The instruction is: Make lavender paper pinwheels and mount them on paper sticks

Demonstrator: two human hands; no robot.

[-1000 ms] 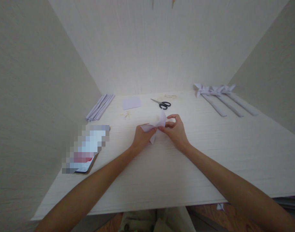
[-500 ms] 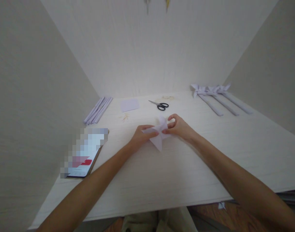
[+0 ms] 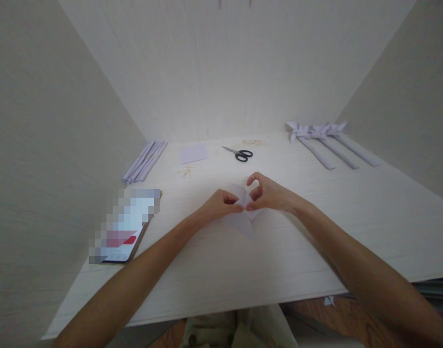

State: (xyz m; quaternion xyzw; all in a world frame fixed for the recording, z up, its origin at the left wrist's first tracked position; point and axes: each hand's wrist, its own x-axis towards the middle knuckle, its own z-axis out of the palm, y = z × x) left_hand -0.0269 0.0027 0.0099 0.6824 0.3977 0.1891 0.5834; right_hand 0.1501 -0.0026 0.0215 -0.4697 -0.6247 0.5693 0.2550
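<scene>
Both my hands meet over the middle of the white table (image 3: 316,251) and pinch a small folded white paper piece (image 3: 243,218). My left hand (image 3: 219,204) has its fingers curled, with thumb and fingertips closed on the paper's left side. My right hand (image 3: 268,194) pinches the upper right part of the paper between thumb and forefinger. One pointed flap of the paper hangs down toward me, just above the tabletop.
Black-handled scissors (image 3: 239,153) and a square white sheet (image 3: 194,153) lie at the back. A bundle of rolled paper sticks (image 3: 144,161) lies back left. Three finished paper pinwheels on sticks (image 3: 326,140) lie back right. A blurred phone (image 3: 124,224) lies at the left.
Both hands have drawn closer together and slightly toward me with the paper. The paper has turned, so its long point now hangs downward instead of upward.
</scene>
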